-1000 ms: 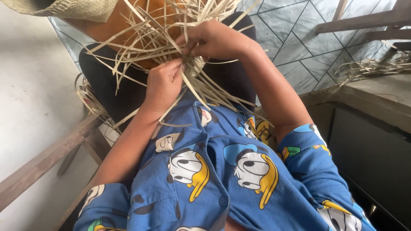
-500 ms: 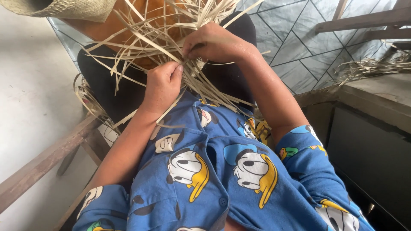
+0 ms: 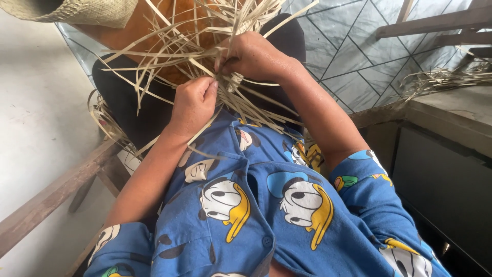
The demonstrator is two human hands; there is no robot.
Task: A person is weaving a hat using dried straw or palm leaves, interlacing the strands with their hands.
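A tangle of pale, flat straw strips [image 3: 174,46] fans out over an orange rounded form [image 3: 154,31] resting on my black-clad lap [image 3: 128,97]. My left hand [image 3: 193,102] is closed on a few strips near the woven middle. Just above and to the right, my right hand [image 3: 253,55] pinches strips at the same spot with its fingers curled. The two hands nearly touch. My blue cartoon-print shirt [image 3: 256,205] fills the lower part of the view.
A finished woven straw piece [image 3: 77,11] lies at the top left. A wooden bench rail [image 3: 51,195] runs along the left over a pale floor. More loose straw [image 3: 441,79] sits on a ledge at the right, beside a tiled wall [image 3: 359,61].
Both hands have shifted slightly among the strips; the left hand's fingers have closed tighter on the strips near the middle. The loose ends have moved a little.
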